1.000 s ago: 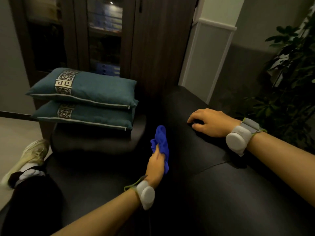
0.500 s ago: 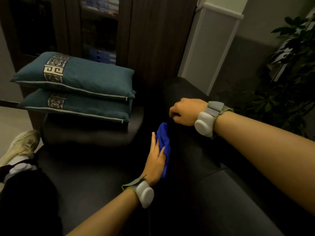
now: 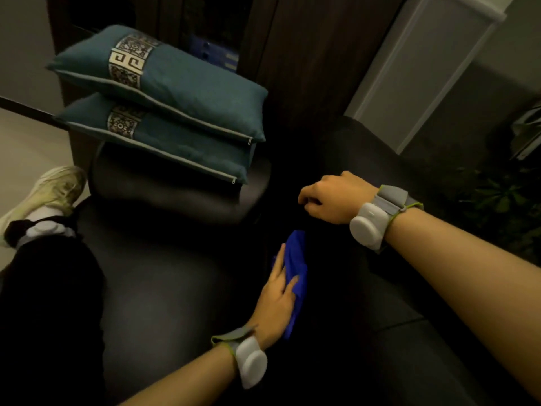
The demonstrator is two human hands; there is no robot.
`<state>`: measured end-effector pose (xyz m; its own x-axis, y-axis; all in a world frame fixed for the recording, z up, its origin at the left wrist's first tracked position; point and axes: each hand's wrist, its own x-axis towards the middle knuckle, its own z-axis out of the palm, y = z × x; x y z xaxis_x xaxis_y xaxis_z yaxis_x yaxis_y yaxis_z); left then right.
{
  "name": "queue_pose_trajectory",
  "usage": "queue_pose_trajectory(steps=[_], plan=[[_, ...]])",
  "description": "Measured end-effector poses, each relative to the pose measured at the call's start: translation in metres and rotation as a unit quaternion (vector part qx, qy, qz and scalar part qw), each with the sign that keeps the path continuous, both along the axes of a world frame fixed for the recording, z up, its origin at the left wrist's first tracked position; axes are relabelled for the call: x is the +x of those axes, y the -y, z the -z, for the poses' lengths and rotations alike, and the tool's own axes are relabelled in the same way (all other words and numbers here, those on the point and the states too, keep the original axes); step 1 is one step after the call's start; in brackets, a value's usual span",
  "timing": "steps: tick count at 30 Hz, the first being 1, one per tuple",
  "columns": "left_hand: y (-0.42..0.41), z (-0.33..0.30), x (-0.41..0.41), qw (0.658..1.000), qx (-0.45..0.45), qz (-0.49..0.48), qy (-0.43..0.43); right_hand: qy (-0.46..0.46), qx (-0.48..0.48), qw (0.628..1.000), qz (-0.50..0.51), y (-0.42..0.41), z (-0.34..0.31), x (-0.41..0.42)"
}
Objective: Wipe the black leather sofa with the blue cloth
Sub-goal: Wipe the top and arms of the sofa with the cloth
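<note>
The black leather sofa [image 3: 175, 294] fills the lower half of the view, its seat to the left and its backrest to the right. My left hand [image 3: 276, 300] presses the blue cloth [image 3: 296, 259] flat against the front of the backrest, with the fingers laid over the cloth and the thumb pointing up. The cloth is bunched into a long vertical fold. My right hand [image 3: 330, 197] rests on top of the backrest just above the cloth. Its fingers are curled under and hold nothing.
Two teal cushions [image 3: 175, 83] are stacked on the sofa's armrest [image 3: 164, 200] ahead. My leg in dark trousers and a pale shoe [image 3: 49, 189] lie at the left. A dark wooden cabinet [image 3: 307, 54] stands behind, and a potted plant [image 3: 503, 200] at the right.
My left hand has slid the cloth down the backrest toward me and flattened onto it. My right hand has moved left along the backrest top and curled its fingers.
</note>
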<state>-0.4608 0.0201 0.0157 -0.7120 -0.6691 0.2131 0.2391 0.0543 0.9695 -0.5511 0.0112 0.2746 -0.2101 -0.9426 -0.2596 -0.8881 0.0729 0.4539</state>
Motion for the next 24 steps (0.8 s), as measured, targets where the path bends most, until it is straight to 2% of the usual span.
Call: queue_pose_trajectory(steps=[3, 7, 13, 19, 24], plan=[[0.018, 0.004, -0.011, 0.999, 0.021, -0.038, 0.024, 0.042, 0.011, 0.999, 0.018, 0.001, 0.001, 0.009], [0.032, 0.01, -0.012, 0.988, 0.065, -0.059, 0.126, 0.05, 0.02, 0.998, 0.028, 0.001, 0.0, 0.012], [-0.011, 0.036, 0.004, 0.995, 0.0, -0.051, 0.087, 0.058, 0.019, 0.998, 0.032, 0.0, -0.003, 0.019], [0.017, 0.035, -0.011, 0.991, 0.043, -0.05, 0.113, 0.063, 0.021, 0.997, 0.044, -0.002, -0.003, 0.025], [0.027, 0.04, -0.013, 0.986, 0.073, -0.061, 0.134, 0.108, -0.01, 0.992, 0.069, -0.005, -0.007, 0.019]])
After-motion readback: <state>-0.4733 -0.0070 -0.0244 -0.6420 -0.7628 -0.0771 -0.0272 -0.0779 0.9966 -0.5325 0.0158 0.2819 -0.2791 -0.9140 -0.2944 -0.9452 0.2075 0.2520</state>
